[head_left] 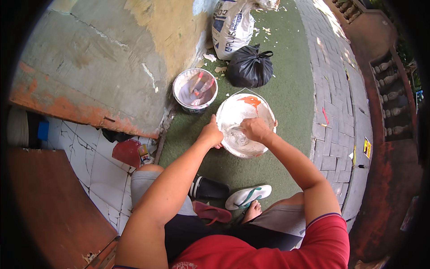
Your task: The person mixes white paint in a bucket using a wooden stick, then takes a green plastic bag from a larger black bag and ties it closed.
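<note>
A white bucket (247, 152) with a thin wire handle stands before me, smeared inside with pale wet paste and an orange-red patch on its far wall. My left hand (211, 133) grips its left side, thumb up by the rim and fingertips lower down. Over the right part of the opening, my right hand (257, 130) is closed, its knuckles up. Whatever it holds is mostly hidden by the fingers; its lower end seems to reach into the pale paste (238, 136).
Left beyond stands a smaller tub (174, 89) holding red-handled tools. A black plastic bag (250, 67) and a white printed sack (233, 29) sit farther off. Near my feet are a black container (210, 187) and a white flip-flop (249, 197). A peeling wall (98, 67) borders the left.
</note>
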Demonstrator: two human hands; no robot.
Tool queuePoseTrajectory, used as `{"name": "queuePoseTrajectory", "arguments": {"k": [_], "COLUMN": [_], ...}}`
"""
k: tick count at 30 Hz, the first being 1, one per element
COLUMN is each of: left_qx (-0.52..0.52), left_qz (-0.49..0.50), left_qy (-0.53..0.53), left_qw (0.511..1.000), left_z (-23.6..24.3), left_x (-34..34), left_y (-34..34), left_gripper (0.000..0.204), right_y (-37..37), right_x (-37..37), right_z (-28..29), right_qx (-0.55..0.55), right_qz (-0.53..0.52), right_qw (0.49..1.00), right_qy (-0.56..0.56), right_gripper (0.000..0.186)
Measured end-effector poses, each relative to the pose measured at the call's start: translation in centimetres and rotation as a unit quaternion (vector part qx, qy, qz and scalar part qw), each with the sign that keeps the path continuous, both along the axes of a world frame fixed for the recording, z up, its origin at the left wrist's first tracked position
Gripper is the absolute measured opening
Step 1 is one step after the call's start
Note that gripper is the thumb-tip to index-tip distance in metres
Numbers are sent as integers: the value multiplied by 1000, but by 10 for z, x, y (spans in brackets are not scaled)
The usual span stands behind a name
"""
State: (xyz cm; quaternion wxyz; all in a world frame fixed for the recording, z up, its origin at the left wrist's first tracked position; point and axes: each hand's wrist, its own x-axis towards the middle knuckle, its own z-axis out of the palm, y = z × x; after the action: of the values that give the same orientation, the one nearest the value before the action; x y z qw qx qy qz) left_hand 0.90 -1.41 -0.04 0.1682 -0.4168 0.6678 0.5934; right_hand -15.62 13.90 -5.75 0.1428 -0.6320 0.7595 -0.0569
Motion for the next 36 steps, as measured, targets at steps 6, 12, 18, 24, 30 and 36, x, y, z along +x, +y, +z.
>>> {"name": "queuePoseTrajectory", "arguments": {"k": [6,12,18,24,30,36], "left_qx": [9,8,5,11,71,42], "left_qz": [-14,0,27,33,64,51], "left_qy": [4,12,34,25,-21,-4], "left_qw": [1000,1000,999,999,995,998], "left_z": [1,0,-15,-8,-10,-18], "left_x": [-10,-8,-5,-10,-8,-10], "left_y": [10,9,13,20,39,27], "left_gripper": [80,82,85,83,68,57], "right_y": [-13,-4,-3,7,17,2], "right_x": [-15,9,-27,-27,-23,-21], "right_z": [-13,-10,8,0,13,-9], "right_qx": [-21,-25,-38,19,39,54], "right_qz": [-81,156,66,-84,-139,-142], "right_qw": [993,987,989,994,987,980], "right_qy": [78,38,129,65,76,126], "right_gripper": [14,12,12,21,22,21]}}
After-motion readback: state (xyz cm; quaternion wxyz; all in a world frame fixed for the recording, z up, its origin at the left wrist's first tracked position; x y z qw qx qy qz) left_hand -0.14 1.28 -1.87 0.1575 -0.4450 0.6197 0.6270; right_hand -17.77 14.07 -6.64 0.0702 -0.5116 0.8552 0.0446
